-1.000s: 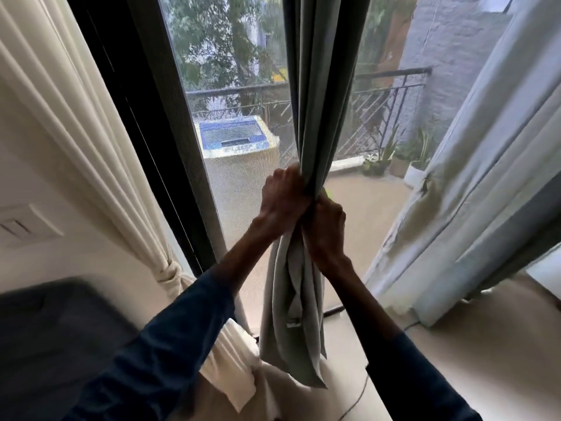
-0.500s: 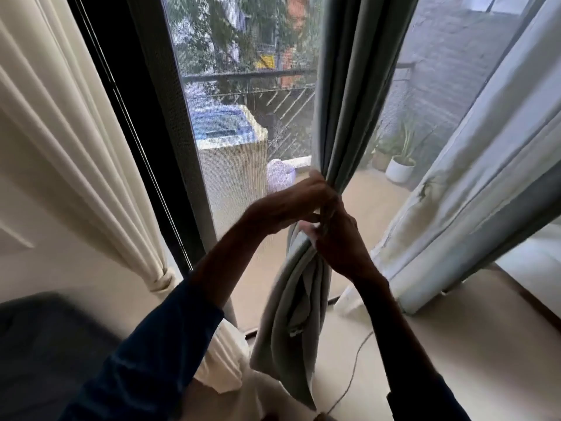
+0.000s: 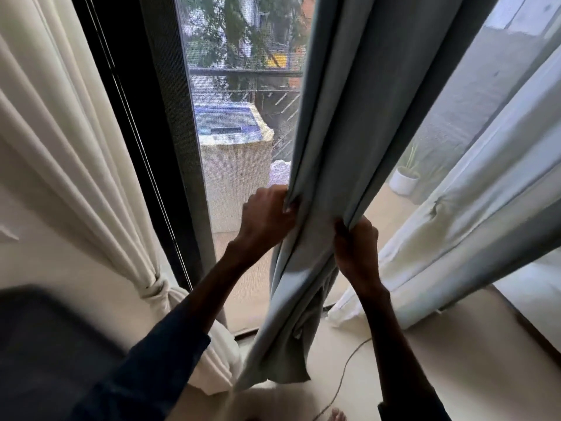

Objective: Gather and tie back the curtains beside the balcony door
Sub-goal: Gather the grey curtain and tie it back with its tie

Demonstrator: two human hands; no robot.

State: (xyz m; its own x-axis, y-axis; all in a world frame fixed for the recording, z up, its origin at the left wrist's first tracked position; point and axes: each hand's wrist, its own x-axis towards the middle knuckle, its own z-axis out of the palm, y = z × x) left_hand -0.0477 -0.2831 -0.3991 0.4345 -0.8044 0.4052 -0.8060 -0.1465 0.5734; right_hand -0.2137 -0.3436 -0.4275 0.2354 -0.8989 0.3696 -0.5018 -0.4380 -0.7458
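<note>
A grey-green curtain (image 3: 349,123) hangs down the middle of the view in front of the balcony door. My left hand (image 3: 265,218) grips its left edge at waist height. My right hand (image 3: 356,247) grips a fold on its right side, a little lower. The cloth between my hands is spread flat, and its loose lower part (image 3: 282,341) hangs to the floor. A cream curtain (image 3: 69,153) on the left is tied in a knot (image 3: 156,288). A pale sheer curtain (image 3: 485,208) hangs slanted on the right.
The dark door frame (image 3: 145,132) stands left of the screen. Outside are a washing machine (image 3: 233,138), a railing (image 3: 243,74) and a white plant pot (image 3: 403,180). A thin cable (image 3: 346,369) runs over the floor, a bare toe (image 3: 337,416) beside it. A dark furniture piece (image 3: 45,354) fills the lower left.
My hands, close together on the bunched curtain before, have moved apart to its two sides, spreading the cloth. The view has shifted left and closer to the door.
</note>
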